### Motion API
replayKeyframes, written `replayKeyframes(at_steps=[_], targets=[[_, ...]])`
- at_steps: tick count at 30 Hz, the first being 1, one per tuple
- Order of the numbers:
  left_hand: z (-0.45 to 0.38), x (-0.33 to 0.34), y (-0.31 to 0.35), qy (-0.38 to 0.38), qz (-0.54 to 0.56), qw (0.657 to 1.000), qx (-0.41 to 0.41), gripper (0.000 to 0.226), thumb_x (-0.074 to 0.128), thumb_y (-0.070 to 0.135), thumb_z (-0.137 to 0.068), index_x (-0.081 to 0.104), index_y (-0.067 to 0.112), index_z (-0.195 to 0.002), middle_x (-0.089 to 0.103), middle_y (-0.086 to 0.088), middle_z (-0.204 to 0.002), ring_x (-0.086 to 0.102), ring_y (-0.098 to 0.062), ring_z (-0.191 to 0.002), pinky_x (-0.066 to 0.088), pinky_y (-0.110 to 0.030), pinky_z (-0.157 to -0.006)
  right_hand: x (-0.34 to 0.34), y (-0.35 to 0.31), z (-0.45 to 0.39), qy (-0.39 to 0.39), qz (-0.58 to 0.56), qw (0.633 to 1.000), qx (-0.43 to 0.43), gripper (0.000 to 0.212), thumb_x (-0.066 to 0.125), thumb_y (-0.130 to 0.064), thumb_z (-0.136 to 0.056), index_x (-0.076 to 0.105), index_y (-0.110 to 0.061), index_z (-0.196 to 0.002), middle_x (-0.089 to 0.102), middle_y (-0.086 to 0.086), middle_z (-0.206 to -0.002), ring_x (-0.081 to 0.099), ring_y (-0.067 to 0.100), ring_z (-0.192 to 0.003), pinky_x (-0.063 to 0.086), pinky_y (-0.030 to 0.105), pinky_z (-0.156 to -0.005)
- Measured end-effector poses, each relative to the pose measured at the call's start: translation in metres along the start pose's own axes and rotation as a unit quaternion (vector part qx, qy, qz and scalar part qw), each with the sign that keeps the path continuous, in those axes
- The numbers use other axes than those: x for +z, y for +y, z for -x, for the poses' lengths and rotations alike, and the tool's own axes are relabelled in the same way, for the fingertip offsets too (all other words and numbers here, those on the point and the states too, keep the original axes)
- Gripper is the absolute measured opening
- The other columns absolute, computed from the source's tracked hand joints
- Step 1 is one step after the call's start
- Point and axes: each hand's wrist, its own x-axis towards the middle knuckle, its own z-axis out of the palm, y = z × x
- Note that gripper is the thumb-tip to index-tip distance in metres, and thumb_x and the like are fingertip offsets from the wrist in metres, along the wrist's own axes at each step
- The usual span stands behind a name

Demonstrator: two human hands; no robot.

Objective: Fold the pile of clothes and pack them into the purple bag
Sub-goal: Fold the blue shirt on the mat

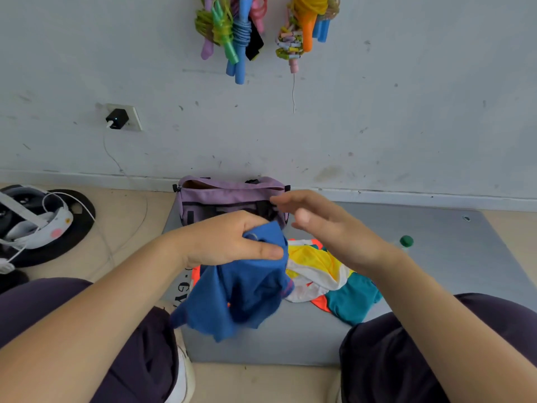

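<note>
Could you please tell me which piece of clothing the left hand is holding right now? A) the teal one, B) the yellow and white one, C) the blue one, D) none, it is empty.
C: the left hand pinches the blue garment, lifted off the pile, while the right hand is open and holds nothing.

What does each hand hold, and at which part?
The left hand grips the blue garment at its bunched upper edge. The right hand holds nothing.
</note>
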Motion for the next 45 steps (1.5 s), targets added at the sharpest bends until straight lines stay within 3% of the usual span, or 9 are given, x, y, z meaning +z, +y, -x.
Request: replayKeyframes(at_steps=[4,11,17,22,27,30,34,37,45], targets=[[0.004,-0.003,0.002,-0.022,-0.011,1.0,0.012,0.032,0.071,0.034,-0.086,0.055,0.033,-0.059,0.038,0.016,-0.059,0.037,-0.003,-0.055,0.03,-0.02,-0.056,0.007,-0.002,0.001,-0.109,0.021,0.993,0.029,0.065,0.074,-0.047,-0.074,0.052,-0.031,-0.133,0.055,-0.014,-0.137,0.047,0.006,-0.132,0.034,0.039,-0.111],[0.008,-0.015,-0.005,0.044,0.027,0.999,0.014,0.018,0.074,0.04,-0.072,0.074,0.028,-0.085,0.063,0.01,-0.074,0.056,-0.006,-0.072,0.043,-0.023,-0.071,-0.006,0.002,0.002,-0.128,0.09,0.983,0.1,0.037,0.08,-0.036,-0.074,0.068,-0.015,-0.103,0.07,0.012,-0.108,0.068,0.023,-0.101,0.052,0.047,-0.096],[0.004,-0.016,-0.011,0.107,0.02,0.994,0.006,0.006,0.073,0.034,-0.074,0.073,0.038,-0.078,0.062,0.013,-0.067,0.055,-0.001,-0.067,0.04,-0.018,-0.065,-0.013,0.004,0.002,-0.04,0.039,0.996,0.065,0.023,0.072,-0.038,-0.081,0.069,-0.016,-0.088,0.07,0.003,-0.084,0.064,0.007,-0.079,0.05,0.015,-0.071],[0.003,-0.013,-0.013,0.088,-0.015,0.996,0.017,0.012,0.075,0.028,-0.081,0.074,0.033,-0.092,0.068,-0.001,-0.08,0.057,-0.002,-0.072,0.041,-0.012,-0.067,-0.006,0.004,0.0,-0.068,-0.006,0.989,0.129,0.037,0.069,-0.05,-0.081,0.073,-0.017,-0.095,0.073,0.001,-0.093,0.067,0.012,-0.085,0.052,0.023,-0.075],[0.002,-0.012,-0.014,0.081,0.002,0.997,-0.011,0.038,0.073,0.063,-0.066,0.072,0.039,-0.096,0.072,0.008,-0.09,0.064,-0.005,-0.083,0.047,-0.024,-0.08,-0.013,0.003,0.003,-0.066,-0.036,0.981,0.179,0.046,0.079,-0.036,-0.078,0.068,-0.004,-0.108,0.073,0.013,-0.107,0.069,0.029,-0.097,0.054,0.038,-0.089],[-0.002,-0.009,-0.017,0.144,-0.019,0.989,-0.035,0.064,0.05,0.09,-0.064,0.07,0.037,-0.095,0.053,0.003,-0.081,0.048,-0.013,-0.078,0.037,-0.033,-0.079,-0.016,0.0,0.003,-0.042,-0.121,0.982,0.141,0.021,0.077,-0.019,-0.075,0.068,-0.008,-0.09,0.072,0.005,-0.088,0.069,0.018,-0.08,0.056,0.028,-0.07],[-0.004,-0.006,-0.016,0.149,-0.022,0.987,-0.054,0.071,0.045,0.091,-0.065,0.072,0.031,-0.091,0.045,0.001,-0.078,0.043,-0.013,-0.075,0.033,-0.035,-0.076,-0.012,-0.003,0.003,-0.027,-0.161,0.983,0.08,0.021,0.073,-0.006,-0.073,0.053,-0.013,-0.074,0.061,0.001,-0.069,0.061,0.013,-0.063,0.049,0.02,-0.057],[-0.004,-0.004,-0.012,0.134,0.028,0.987,-0.084,0.063,0.045,0.089,-0.067,0.074,0.041,-0.093,0.07,0.016,-0.089,0.065,-0.003,-0.087,0.041,-0.029,-0.093,-0.011,-0.006,0.003,-0.005,-0.158,0.987,0.041,0.026,0.075,0.001,-0.075,0.054,-0.014,-0.077,0.063,0.003,-0.074,0.062,0.016,-0.069,0.05,0.022,-0.063],[-0.009,0.004,-0.016,0.199,0.17,0.965,-0.005,0.033,0.076,0.054,-0.069,0.076,0.034,-0.096,0.076,0.008,-0.102,0.071,-0.009,-0.098,0.047,-0.03,-0.09,-0.005,-0.004,-0.001,0.034,-0.109,0.99,0.081,0.039,0.071,-0.038,-0.081,0.065,-0.006,-0.102,0.071,0.011,-0.098,0.067,0.021,-0.09,0.053,0.032,-0.079]])
